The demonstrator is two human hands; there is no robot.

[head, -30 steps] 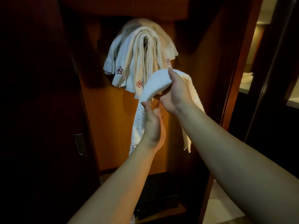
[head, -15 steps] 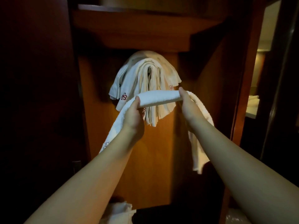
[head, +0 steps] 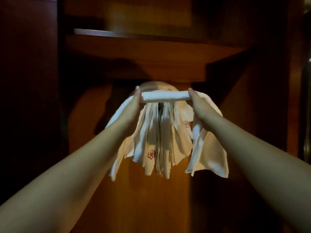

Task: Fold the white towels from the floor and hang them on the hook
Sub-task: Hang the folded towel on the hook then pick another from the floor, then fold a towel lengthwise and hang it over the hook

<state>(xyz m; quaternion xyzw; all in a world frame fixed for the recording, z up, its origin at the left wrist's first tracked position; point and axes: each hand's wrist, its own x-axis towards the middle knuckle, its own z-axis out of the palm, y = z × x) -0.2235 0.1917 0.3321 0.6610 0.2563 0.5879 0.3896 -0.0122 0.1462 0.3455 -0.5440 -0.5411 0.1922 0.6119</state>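
Hands apart, left hand [head: 134, 102] and right hand [head: 196, 102] grip a rolled terry towel [head: 165, 97] taut before hung towels [head: 156, 140]; hook probably hidden beneath.

Folded towel [head: 165, 97] between hands: white terry cloth, nubbly looped pile, matt. Hanging towels [head: 156, 142] behind it: same soft cloth, cream under warm light, thin layered edges, small red embroidered flower [head: 151, 154] stitched on one. Back panel [head: 151, 199]: orange-brown wood, smooth, low satin sheen, faint grain. Shelf [head: 134, 46] above: same wood, front edge catching pale gloss. Far right: dim vertical strip [head: 305, 115], glossy, material unclear.
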